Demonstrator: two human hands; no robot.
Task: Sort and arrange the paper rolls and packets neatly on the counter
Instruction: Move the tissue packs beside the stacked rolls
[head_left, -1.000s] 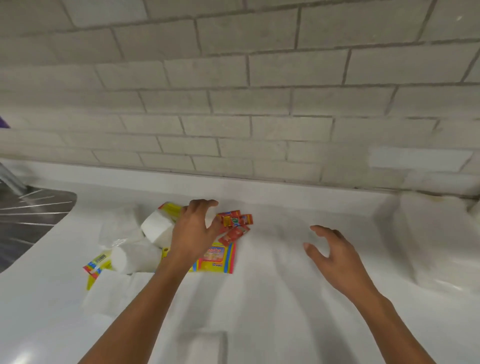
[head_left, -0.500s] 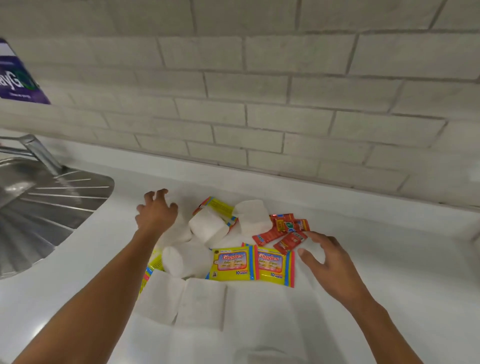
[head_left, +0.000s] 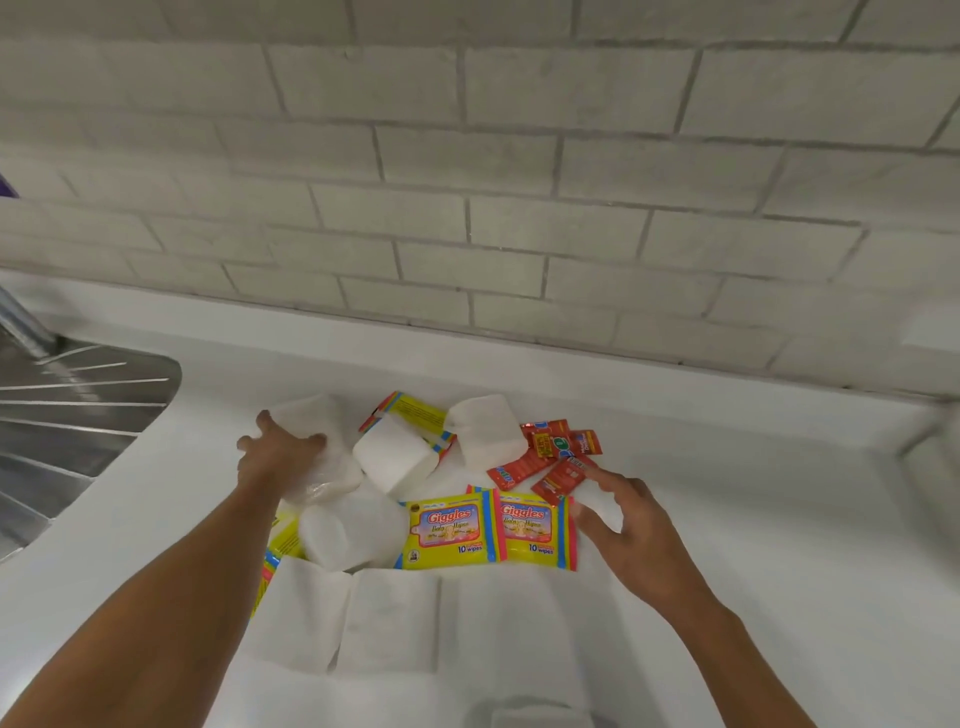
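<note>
While everything lies in one jumble on the counter (head_left: 753, 519), sorting looks barely begun. From the head view, the left hand (head_left: 280, 457) curls over a wrapped paper roll (head_left: 311, 415) at the heap's back left; the right hand (head_left: 628, 530), fingers loosely spread, holds nothing beside the red sachets (head_left: 556, 457). White rolls lie tumbled, and two yellow wipes packets (head_left: 488, 530) sit side by side.

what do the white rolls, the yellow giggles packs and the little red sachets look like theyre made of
White rolls: soft matte paper, apparently under thin clear film, crinkled and shiny beneath the left hand.
Yellow Giggles packs: glossy printed plastic film, probably; flat, with sheen.
Red sachets: shiny printed foil or plastic; which one is unclear.
</note>
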